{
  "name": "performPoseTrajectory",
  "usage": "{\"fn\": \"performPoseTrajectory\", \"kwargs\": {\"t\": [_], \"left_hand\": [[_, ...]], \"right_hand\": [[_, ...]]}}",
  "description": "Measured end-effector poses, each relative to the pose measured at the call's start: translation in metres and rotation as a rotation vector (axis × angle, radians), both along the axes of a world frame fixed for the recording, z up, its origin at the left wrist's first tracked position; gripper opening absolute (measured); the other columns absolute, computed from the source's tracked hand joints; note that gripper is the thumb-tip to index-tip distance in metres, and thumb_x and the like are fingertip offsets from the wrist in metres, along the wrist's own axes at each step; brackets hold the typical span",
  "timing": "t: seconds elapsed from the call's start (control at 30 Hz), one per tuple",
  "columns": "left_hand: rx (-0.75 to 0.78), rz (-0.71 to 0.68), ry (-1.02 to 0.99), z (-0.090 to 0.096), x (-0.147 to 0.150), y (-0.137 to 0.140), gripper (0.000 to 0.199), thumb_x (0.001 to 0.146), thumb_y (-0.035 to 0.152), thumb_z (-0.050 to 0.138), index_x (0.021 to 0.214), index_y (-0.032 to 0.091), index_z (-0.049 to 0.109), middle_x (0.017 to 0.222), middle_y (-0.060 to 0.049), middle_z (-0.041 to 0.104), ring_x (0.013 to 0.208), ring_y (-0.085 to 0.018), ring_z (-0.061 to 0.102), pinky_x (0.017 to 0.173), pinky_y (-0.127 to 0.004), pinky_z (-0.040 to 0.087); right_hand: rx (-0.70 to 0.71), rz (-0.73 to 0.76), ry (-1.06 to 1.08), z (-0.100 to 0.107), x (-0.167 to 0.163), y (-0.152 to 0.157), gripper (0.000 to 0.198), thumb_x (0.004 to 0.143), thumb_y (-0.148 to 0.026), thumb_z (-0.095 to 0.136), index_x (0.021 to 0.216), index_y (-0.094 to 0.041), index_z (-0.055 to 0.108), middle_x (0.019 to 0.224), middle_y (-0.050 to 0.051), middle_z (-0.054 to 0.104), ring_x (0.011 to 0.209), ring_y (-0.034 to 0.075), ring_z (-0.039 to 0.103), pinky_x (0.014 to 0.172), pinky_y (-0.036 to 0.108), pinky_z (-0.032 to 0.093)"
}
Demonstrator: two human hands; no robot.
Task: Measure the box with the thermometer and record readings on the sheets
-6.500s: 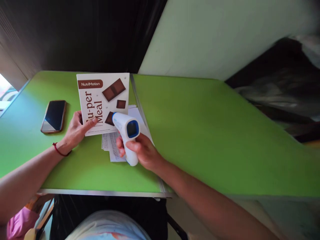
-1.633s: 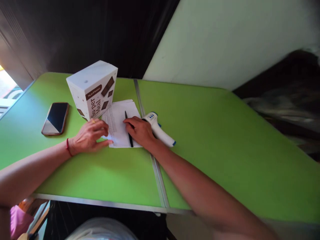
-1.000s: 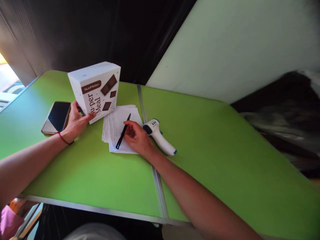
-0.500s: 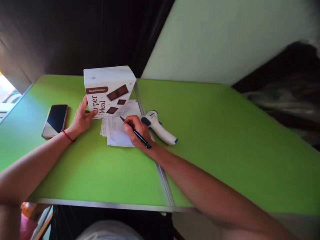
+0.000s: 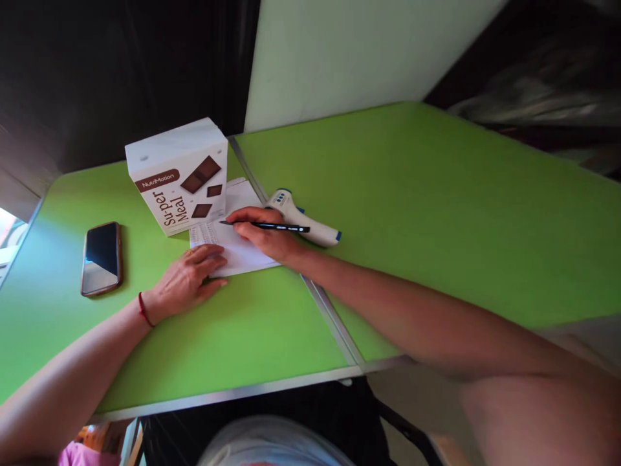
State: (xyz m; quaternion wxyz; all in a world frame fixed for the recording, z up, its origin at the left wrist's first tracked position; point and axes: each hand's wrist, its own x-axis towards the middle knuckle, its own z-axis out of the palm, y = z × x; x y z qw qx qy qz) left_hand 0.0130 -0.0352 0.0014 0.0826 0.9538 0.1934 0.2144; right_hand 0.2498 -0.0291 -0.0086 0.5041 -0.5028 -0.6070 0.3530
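Note:
Fingers of my right hand (image 5: 266, 236) are closed around a black pen (image 5: 284, 227), its tip low over the white papers (image 5: 242, 251). Printed or written lines show on the papers' left part. My left hand (image 5: 189, 278) rests with fingers stretched out, the fingertips on the papers' lower left corner and the palm on the table. Behind the papers stands a white box (image 5: 184, 175) marked "NutriMotion Su-per Meal", upright, with no hand on it. A white and blue infrared thermometer (image 5: 313, 225) lies just beyond my right hand, partly hidden by it.
A phone (image 5: 101, 259) lies face up on the left of the green table (image 5: 436, 213). A metal seam (image 5: 332, 320) runs across the tabletop under my right wrist. A dark panel (image 5: 121, 71) and a pale wall (image 5: 330, 58) stand behind.
My left hand has let go of the box and moved down onto the papers' corner. The pen now lies flatter in my right hand. The camera view has turned.

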Motion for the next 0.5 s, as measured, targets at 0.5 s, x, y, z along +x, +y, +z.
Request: {"fn": "performPoseTrajectory", "kwargs": {"t": [0.5], "left_hand": [[0.103, 0.028, 0.183, -0.002, 0.016, -0.023, 0.034, 0.113, 0.018, 0.036, 0.108, 0.009, 0.069, 0.129, -0.021, 0.073, 0.131, -0.031, 0.071, 0.109, -0.042, 0.064]], "right_hand": [[0.067, -0.03, -0.011, -0.003, -0.017, -0.03, 0.013, 0.077, -0.037, 0.064, 0.079, -0.025, 0.06, 0.07, -0.001, 0.066, 0.066, 0.018, 0.061, 0.064, 0.032, 0.053]]}}
